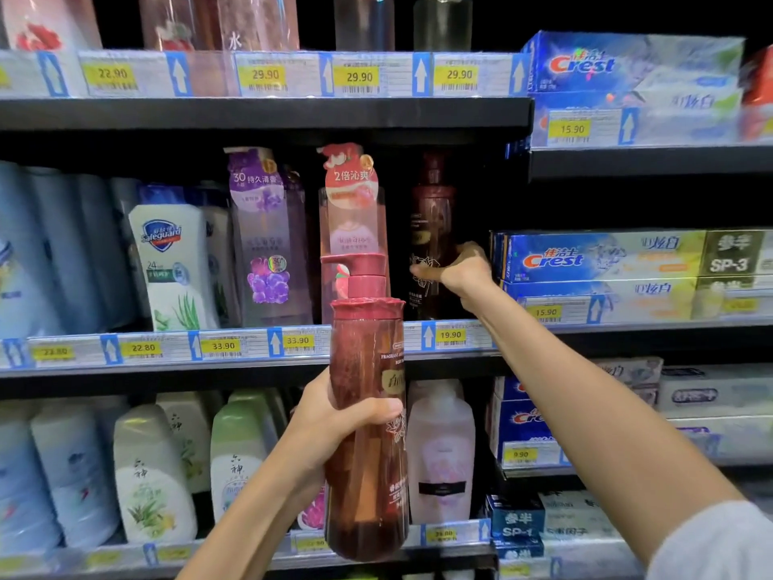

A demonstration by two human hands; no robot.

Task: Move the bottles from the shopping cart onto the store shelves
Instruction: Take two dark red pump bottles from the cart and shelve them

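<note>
Left hand [334,416] grips a red pump bottle [368,412] upright at six o'clock, unshelved, while the right hand [458,272] clasps a dark bottle [431,228] already standing on the middle shelf [234,347]; cart unseen.

Right, top row: stacked Crest toothpaste cartons [631,62] above a yellow 15.90 price label [571,128]. Right, middle row: more Crest cartons [598,255], lying lengthwise, touching an olive SP-3 carton [732,253]. Left, middle row: a white Safeguard bottle [171,261], upright, just beside a purple grape-printed bottle [267,244]. Below them ran yellow labels reading 33.90 [221,346] and 19.90 [450,334], separated by blue arrow markers. Bottom row: white-and-green bottles [150,475] stood at left and a dark blue SP-1 carton [516,523] at right.
</note>
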